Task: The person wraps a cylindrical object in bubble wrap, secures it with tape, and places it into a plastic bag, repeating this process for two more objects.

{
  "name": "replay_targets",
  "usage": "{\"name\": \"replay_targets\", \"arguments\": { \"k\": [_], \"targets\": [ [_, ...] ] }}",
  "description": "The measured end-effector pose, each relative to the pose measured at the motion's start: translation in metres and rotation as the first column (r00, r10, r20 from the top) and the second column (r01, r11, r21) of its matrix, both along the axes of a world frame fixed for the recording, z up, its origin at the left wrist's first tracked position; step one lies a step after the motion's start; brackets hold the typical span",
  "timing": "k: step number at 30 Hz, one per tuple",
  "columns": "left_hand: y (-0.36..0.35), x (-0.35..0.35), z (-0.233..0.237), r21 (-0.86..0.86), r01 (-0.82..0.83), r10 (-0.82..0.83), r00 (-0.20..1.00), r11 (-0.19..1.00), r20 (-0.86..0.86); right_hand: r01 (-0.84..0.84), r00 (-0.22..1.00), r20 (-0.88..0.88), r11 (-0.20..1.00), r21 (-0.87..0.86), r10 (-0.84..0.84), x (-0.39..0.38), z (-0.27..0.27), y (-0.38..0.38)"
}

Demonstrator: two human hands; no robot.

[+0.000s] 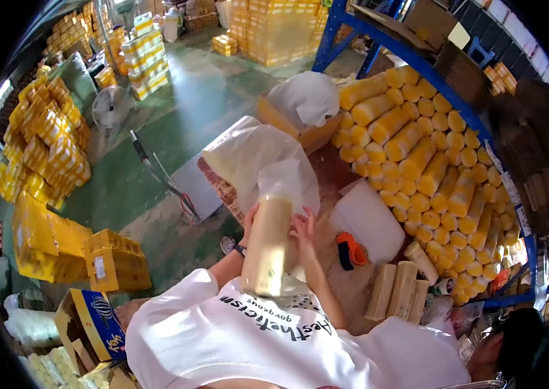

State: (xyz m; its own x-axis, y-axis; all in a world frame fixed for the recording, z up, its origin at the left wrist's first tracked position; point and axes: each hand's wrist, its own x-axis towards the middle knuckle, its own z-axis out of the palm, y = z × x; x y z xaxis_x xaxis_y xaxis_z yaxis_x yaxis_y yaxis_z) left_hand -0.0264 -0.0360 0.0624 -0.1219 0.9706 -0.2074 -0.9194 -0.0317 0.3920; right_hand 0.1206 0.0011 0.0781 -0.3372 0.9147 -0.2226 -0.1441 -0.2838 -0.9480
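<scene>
The cream roll [266,249] stands nearly upright in front of the person's white shirt [222,337], sheathed in a clear bag [279,178] whose loose top rises above it. The left hand [249,223] is curled closed on the roll's upper left side and grips it through the plastic. The right hand [303,230] lies against the upper right side with its fingers [308,217] spread wide, pressing rather than clasping, so the roll sits between the two hands.

Behind the roll lies a brown worktable [336,172]. Just right of the roll are an orange-and-black tool [351,249] and a white foam block [368,220]. Below these lie three tan bars [399,292]. Farther right, a heap of yellow rolls [417,155] is stacked under a blue rack [352,32]. Above the roll slumps a big pale sack [242,152]. Left of the roll spreads a green floor [183,110] with yellow crates [115,259], a hand cart [164,181] and a fan [111,107].
</scene>
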Motion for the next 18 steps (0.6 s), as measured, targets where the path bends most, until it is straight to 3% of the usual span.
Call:
{"name": "replay_targets", "arguments": {
  "k": [3, 5, 8, 10, 13, 16, 18],
  "targets": [
    [-0.001, 0.003, -0.009, -0.040, 0.027, -0.027, 1.000, 0.999, 0.002, 0.017, 0.956, 0.258, 0.908, 0.420, -0.137, -0.010, -0.045, 0.041],
    [0.001, -0.001, -0.029, 0.032, 0.124, -0.126, 0.990, 0.992, 0.066, 0.022, 0.952, 0.285, 0.951, 0.309, -0.114, -0.004, -0.031, 0.045],
    [0.005, 0.004, -0.026, 0.066, 0.115, -0.124, 0.982, 0.991, 0.146, 0.046, 0.941, 0.325, 0.988, 0.148, -0.093, -0.002, -0.003, 0.043],
    [-0.004, 0.013, 0.027, 0.035, 0.051, -0.052, 0.998, 0.998, 0.046, 0.091, 0.911, 0.390, 0.988, 0.129, -0.135, -0.003, -0.002, 0.038],
    [0.000, 0.011, 0.039, 0.013, 0.035, -0.035, 0.999, 0.999, -0.034, 0.006, 0.962, 0.265, 0.974, 0.227, -0.068, 0.004, 0.017, 0.021],
    [0.011, 0.007, 0.014, -0.007, 0.049, -0.049, 0.998, 0.999, -0.047, 0.091, 0.920, 0.304, 0.890, 0.447, -0.247, 0.002, 0.016, 0.011],
    [0.016, 0.005, 0.003, -0.019, 0.054, -0.055, 0.998, 0.998, -0.036, 0.097, 0.896, 0.275, 0.756, 0.648, -0.350, 0.004, 0.013, 0.011]
  ]
}}
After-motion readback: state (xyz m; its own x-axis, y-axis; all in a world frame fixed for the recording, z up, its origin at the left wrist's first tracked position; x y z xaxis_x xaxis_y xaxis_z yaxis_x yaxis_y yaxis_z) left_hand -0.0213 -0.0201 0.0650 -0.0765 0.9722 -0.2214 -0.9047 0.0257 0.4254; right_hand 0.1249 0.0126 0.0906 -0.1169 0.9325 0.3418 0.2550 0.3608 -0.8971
